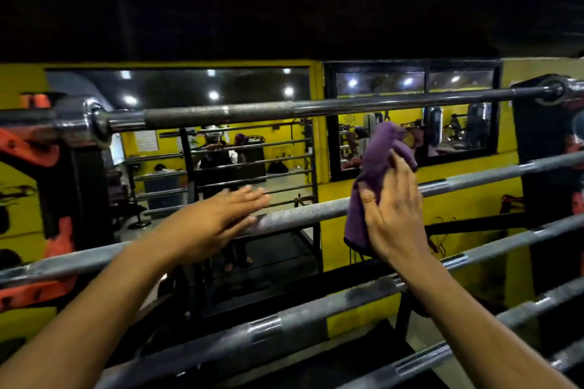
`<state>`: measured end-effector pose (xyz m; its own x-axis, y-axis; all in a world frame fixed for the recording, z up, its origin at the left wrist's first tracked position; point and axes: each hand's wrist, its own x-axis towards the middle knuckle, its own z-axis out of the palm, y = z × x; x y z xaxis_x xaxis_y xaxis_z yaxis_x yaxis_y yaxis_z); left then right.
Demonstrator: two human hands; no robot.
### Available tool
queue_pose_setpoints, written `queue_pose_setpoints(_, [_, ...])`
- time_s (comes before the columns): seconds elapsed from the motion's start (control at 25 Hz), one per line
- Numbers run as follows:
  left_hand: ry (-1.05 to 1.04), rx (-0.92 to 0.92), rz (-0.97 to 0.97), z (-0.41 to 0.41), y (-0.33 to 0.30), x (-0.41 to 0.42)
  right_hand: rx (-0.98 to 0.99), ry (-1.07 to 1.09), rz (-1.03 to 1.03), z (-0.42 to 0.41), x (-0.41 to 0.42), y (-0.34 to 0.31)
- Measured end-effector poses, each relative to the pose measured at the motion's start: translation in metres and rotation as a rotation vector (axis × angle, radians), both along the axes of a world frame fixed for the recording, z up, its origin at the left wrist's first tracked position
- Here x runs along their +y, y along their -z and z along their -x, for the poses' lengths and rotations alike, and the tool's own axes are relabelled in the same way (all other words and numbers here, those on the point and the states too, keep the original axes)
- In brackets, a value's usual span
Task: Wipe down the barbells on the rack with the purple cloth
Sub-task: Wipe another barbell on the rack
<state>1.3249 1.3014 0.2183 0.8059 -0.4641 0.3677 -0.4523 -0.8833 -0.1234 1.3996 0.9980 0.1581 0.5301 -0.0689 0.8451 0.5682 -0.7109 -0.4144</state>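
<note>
Several steel barbells lie across the rack in tiers. The top barbell (259, 110) runs level at head height. On the second barbell (297, 215), my right hand (395, 215) presses the purple cloth (376, 167) against the bar; the cloth bunches up above my fingers and hangs below the bar. My left hand (218, 218) rests flat on the same bar to the left of the cloth, fingers stretched out, holding nothing. Lower barbells (316, 313) cross under my forearms.
Orange and black rack uprights (47, 155) hold the bar ends at the left, a black upright (543, 167) at the right. Behind the rack are a yellow wall (467, 199) and mirrors (221, 136) reflecting the gym and a person.
</note>
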Motion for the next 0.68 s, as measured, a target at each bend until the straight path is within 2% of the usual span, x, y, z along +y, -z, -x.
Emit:
queue_pose_setpoints(0.08, [-0.089, 0.017, -0.006, 0.019, 0.006, 0.033, 0.068, 0.086, 0.294, -0.027, 0.014, 0.005])
queue_pose_setpoints(0.16, [-0.127, 0.047, -0.012, 0.031, 0.009, 0.056, 0.084, 0.164, 0.412, -0.041, 0.024, -0.002])
queue_pose_setpoints(0.32, [-0.141, 0.078, 0.033, 0.03, 0.011, 0.069, 0.018, 0.211, 0.41, -0.052, 0.027, -0.012])
queue_pose_setpoints(0.48, [-0.122, 0.119, 0.126, 0.027, 0.009, 0.066, 0.127, 0.274, 0.403, -0.038, 0.05, -0.016])
queue_pose_setpoints(0.6, [-0.15, 0.129, 0.126, 0.029, 0.007, 0.06, 0.137, 0.136, 0.437, -0.008, 0.103, -0.019])
queue_pose_setpoints(0.68, [-0.188, 0.163, 0.146, 0.033, 0.005, 0.054, 0.051, -0.002, 0.441, 0.015, 0.134, -0.008])
